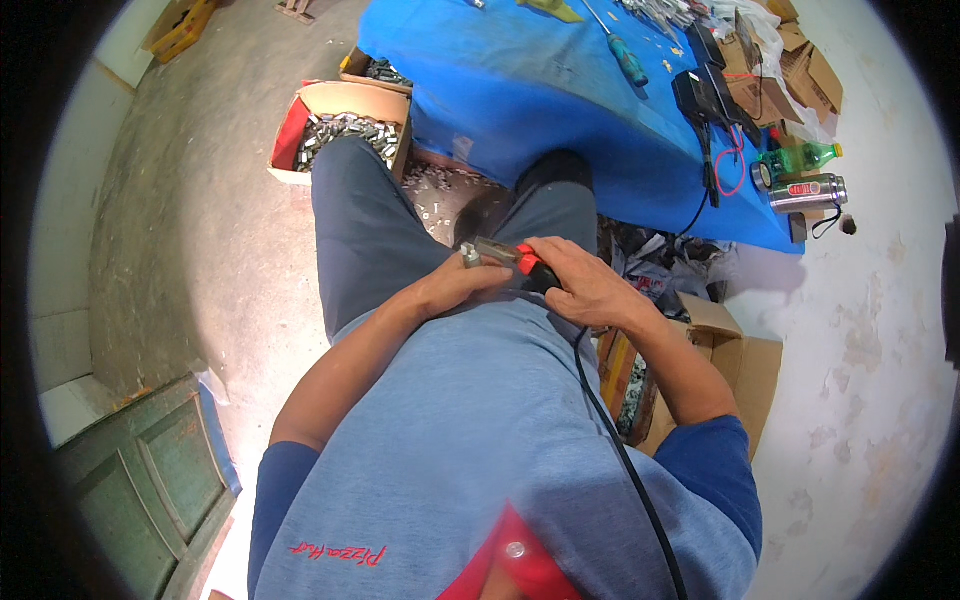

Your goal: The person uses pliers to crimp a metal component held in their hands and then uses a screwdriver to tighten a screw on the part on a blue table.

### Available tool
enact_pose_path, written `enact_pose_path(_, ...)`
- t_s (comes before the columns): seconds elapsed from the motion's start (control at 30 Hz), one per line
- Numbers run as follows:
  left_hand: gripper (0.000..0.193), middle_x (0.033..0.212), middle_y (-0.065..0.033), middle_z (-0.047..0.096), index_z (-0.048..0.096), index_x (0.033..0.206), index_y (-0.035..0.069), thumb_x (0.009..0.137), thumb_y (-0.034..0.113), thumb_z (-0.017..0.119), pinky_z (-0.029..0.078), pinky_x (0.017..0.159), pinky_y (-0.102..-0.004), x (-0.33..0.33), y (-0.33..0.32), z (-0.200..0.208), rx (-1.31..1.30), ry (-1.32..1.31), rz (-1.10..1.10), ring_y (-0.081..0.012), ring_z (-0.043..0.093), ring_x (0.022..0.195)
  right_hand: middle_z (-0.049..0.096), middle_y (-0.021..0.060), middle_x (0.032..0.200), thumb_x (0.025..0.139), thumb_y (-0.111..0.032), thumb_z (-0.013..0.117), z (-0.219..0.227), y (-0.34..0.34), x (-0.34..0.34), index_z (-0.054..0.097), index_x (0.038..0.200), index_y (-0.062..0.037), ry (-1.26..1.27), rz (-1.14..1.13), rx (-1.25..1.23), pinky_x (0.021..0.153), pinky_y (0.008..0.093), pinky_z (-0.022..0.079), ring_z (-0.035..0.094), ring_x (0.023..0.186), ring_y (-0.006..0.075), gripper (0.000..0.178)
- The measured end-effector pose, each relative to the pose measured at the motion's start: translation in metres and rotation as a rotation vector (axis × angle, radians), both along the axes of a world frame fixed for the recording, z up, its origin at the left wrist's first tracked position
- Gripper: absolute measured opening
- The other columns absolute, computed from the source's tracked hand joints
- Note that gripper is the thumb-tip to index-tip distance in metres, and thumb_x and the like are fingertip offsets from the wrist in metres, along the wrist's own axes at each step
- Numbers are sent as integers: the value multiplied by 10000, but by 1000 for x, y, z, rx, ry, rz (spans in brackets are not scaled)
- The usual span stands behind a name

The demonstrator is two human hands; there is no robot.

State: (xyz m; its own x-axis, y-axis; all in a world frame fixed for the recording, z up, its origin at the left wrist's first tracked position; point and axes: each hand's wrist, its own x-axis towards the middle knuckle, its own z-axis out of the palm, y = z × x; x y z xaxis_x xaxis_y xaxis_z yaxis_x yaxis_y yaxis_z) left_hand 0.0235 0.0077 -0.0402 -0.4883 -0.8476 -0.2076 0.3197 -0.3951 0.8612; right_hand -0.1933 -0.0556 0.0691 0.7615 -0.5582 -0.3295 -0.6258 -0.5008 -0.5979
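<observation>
Both hands meet over my lap. My left hand [460, 285] is closed around a small silvery metal piece [470, 256], which stands up between thumb and fingers. My right hand [590, 285] grips a black and red corded hand tool [528, 262] whose exact kind I cannot make out. The tool's metal front end points left and lies close against the piece; whether they touch is too small to tell. A black cord [625, 450] runs from the tool down across my shirt.
A carton of small metal parts [285, 160] stands by my left knee. Ahead, a blue-covered table [500, 60] bears a teal-handled screwdriver [628, 62], black power adapters [705, 95], a green bottle [815, 155] and a steel flask [808, 192]. Opened cardboard boxes [755, 370] sit at my right.
</observation>
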Motion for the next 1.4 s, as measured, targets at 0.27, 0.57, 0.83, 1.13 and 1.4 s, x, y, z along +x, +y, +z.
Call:
enact_pose_path(0.27,215,745,35,506,604,991,81,943,283,656,347,590,-253,-2,3,8,-53,-26,-2,-69,421,668,566,234,1232,755,-79,557,-18,-22,-1,497,1326,-20,-107,131,24,1018,453,434,531,1173,403,577)
enact_pose_path(0.57,215,735,31,521,607,859,94,929,293,644,353,594,-256,0,2,14,-45,-53,-32,-75,441,675,613,195,1162,760,-68,537,-19,-17,2,537,1260,-50,-43,110,-10,956,471,473,570,1119,380,501)
enact_pose_path(0.83,284,665,28,494,578,703,86,905,274,647,337,589,-271,3,-1,6,-30,-59,-100,-80,421,636,636,148,1079,793,-70,563,-25,-22,3,576,1185,-24,-164,-24,227,914,389,480,618,1016,286,395)
enact_pose_path(1.13,218,694,25,503,585,734,70,885,218,636,354,625,-277,-1,1,31,21,-120,-58,-90,451,679,654,49,1059,875,-107,683,-27,-22,51,618,1191,-25,-439,-165,614,933,297,473,595,1003,132,332)
enact_pose_path(1.4,123,708,38,465,552,812,79,861,166,623,354,612,-269,1,-2,12,3,-142,-110,-88,432,682,660,40,1008,837,-111,718,-19,-27,57,627,1098,-21,-409,-114,654,894,297,481,597,964,127,291)
